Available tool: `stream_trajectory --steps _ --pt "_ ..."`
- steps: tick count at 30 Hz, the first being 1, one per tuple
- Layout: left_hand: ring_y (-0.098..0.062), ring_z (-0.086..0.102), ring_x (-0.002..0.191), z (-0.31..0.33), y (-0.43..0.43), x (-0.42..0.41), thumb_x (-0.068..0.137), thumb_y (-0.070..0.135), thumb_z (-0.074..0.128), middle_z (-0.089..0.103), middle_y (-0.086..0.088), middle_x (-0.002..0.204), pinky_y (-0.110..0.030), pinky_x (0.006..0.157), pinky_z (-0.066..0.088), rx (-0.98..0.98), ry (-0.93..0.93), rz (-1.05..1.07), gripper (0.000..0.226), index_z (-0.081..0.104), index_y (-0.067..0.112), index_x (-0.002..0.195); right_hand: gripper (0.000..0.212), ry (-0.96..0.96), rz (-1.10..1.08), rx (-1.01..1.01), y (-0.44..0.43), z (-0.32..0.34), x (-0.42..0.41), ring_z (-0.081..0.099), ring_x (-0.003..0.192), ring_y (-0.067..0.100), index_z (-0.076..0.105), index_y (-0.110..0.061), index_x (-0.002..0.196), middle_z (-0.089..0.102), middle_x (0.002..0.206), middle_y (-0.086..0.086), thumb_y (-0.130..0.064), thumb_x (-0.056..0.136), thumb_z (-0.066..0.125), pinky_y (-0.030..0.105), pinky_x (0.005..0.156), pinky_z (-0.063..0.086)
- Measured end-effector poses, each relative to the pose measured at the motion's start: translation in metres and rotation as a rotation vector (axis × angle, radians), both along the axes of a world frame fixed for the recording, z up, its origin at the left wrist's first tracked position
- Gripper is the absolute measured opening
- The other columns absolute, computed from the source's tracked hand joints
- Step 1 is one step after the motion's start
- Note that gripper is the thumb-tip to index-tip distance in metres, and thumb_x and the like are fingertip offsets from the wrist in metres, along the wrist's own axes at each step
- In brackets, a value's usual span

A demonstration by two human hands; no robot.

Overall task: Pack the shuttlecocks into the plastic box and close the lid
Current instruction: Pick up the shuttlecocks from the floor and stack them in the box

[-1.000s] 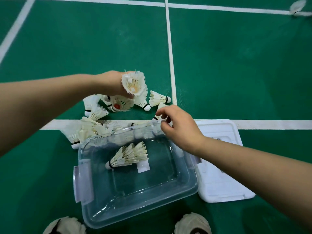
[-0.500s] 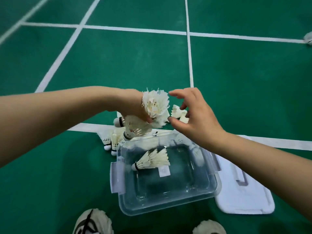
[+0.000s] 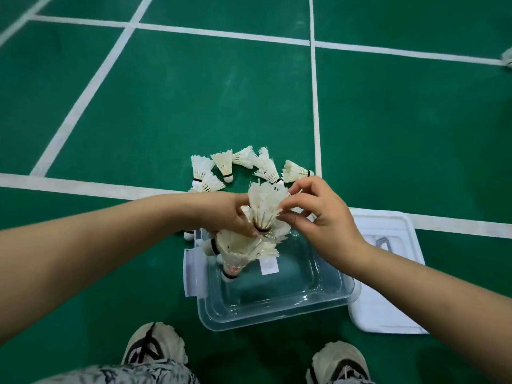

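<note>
A clear plastic box (image 3: 277, 303) stands open on the green court floor, with shuttlecocks (image 3: 243, 253) lying in its far left corner. Above that corner my left hand (image 3: 224, 214) grips a white feather shuttlecock (image 3: 266, 206) by its cork end, feathers up. My right hand (image 3: 318, 217) pinches the feathers of the same shuttlecock from the right. Several loose shuttlecocks (image 3: 243, 167) lie on the floor beyond the box. The white lid (image 3: 388, 273) lies flat on the floor right of the box.
White court lines (image 3: 315, 106) cross the green floor. My two shoes (image 3: 155, 347) show at the bottom edge, close to the box's near side. Another shuttlecock (image 3: 507, 58) lies far off at the right edge.
My right hand has moved left and closed its fingers on the feathers of the shuttlecock in my left hand. Both hands have come over the box. More shuttlecocks now lie in the box.
</note>
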State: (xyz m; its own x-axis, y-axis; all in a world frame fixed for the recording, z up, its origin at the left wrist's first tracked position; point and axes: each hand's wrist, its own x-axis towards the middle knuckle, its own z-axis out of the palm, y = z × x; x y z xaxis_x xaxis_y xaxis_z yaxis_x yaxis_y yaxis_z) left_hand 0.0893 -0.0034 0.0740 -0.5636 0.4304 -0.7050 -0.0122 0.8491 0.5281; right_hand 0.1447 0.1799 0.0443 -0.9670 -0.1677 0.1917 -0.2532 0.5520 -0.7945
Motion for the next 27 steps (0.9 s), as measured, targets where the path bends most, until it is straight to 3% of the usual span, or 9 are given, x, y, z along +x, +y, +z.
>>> stream_trajectory --steps 4,9,11,13,15,17,22,25,27 --pt "-0.013 0.059 0.072 -0.015 -0.006 0.003 0.081 0.025 0.066 0.063 0.005 0.091 -0.021 0.058 0.046 0.105 -0.174 0.153 0.016 0.052 0.033 0.084 0.009 -0.060 -0.016 -0.104 -0.005 -0.001 -0.003 0.049 0.083 -0.008 0.071 -0.016 0.085 0.046 0.090 -0.013 -0.018 0.076 0.069 0.005 0.069 0.040" --pt "-0.027 0.061 0.095 -0.027 -0.011 0.008 0.079 0.024 0.068 0.064 -0.014 0.113 -0.045 0.092 0.046 0.181 -0.333 0.219 0.026 0.054 0.033 0.099 0.010 -0.132 -0.026 -0.120 -0.006 -0.005 -0.001 0.051 0.080 -0.005 0.067 -0.021 0.084 0.046 0.089 -0.014 -0.013 0.078 0.070 0.008 0.069 0.043" --pt "-0.031 0.060 0.106 -0.029 -0.013 0.009 0.079 0.026 0.067 0.062 -0.014 0.117 -0.047 0.099 0.043 0.201 -0.368 0.219 0.025 0.052 0.037 0.097 0.015 -0.177 -0.062 -0.148 -0.006 -0.006 -0.002 0.052 0.076 0.001 0.064 -0.027 0.081 0.047 0.089 -0.014 -0.013 0.078 0.070 0.014 0.069 0.046" --pt "-0.030 0.060 0.108 -0.031 -0.014 0.011 0.081 0.026 0.064 0.063 -0.008 0.113 -0.046 0.099 0.044 0.234 -0.395 0.215 0.028 0.051 0.040 0.102 0.020 -0.214 -0.100 -0.184 -0.005 -0.007 -0.002 0.051 0.073 0.003 0.062 -0.032 0.075 0.047 0.088 -0.014 -0.013 0.078 0.070 0.018 0.068 0.047" --pt "-0.026 0.061 0.104 -0.033 -0.013 0.013 0.083 0.028 0.062 0.064 -0.006 0.114 -0.047 0.099 0.045 0.269 -0.399 0.188 0.043 0.046 0.037 0.121 0.026 -0.238 -0.123 -0.230 -0.006 -0.006 -0.002 0.049 0.071 0.000 0.060 -0.035 0.072 0.047 0.088 -0.013 -0.012 0.077 0.070 0.014 0.065 0.044" --pt "-0.026 0.059 0.107 -0.034 -0.012 0.014 0.084 0.030 0.060 0.062 -0.006 0.118 -0.047 0.101 0.040 0.293 -0.386 0.165 0.048 0.041 0.039 0.126 0.029 -0.250 -0.135 -0.261 -0.007 -0.005 -0.001 0.048 0.069 -0.002 0.059 -0.037 0.071 0.047 0.087 -0.012 -0.011 0.078 0.069 0.011 0.064 0.042" --pt "-0.005 0.064 0.086 -0.036 -0.014 0.015 0.087 0.023 0.058 0.066 0.004 0.107 -0.022 0.083 0.050 0.345 -0.406 0.215 0.043 0.043 0.035 0.126 0.027 -0.272 -0.127 -0.282 -0.007 -0.005 -0.001 0.051 0.068 -0.004 0.058 -0.034 0.071 0.049 0.088 -0.012 -0.011 0.080 0.067 0.015 0.068 0.046" --pt "-0.024 0.063 0.105 -0.039 -0.017 0.015 0.079 0.027 0.064 0.064 -0.008 0.117 -0.043 0.096 0.048 0.355 -0.447 0.277 0.040 0.052 0.031 0.117 0.027 -0.284 -0.132 -0.310 -0.008 -0.005 0.001 0.052 0.066 -0.002 0.059 -0.033 0.071 0.050 0.087 -0.012 -0.009 0.081 0.066 0.033 0.075 0.051" --pt "-0.033 0.060 0.108 -0.041 -0.018 0.015 0.071 0.035 0.072 0.063 -0.012 0.119 -0.051 0.098 0.045 0.354 -0.454 0.297 0.055 0.051 0.028 0.121 0.026 -0.288 -0.133 -0.319 -0.007 -0.005 0.002 0.052 0.068 0.002 0.059 -0.032 0.072 0.051 0.087 -0.012 -0.009 0.081 0.066 0.039 0.077 0.052"
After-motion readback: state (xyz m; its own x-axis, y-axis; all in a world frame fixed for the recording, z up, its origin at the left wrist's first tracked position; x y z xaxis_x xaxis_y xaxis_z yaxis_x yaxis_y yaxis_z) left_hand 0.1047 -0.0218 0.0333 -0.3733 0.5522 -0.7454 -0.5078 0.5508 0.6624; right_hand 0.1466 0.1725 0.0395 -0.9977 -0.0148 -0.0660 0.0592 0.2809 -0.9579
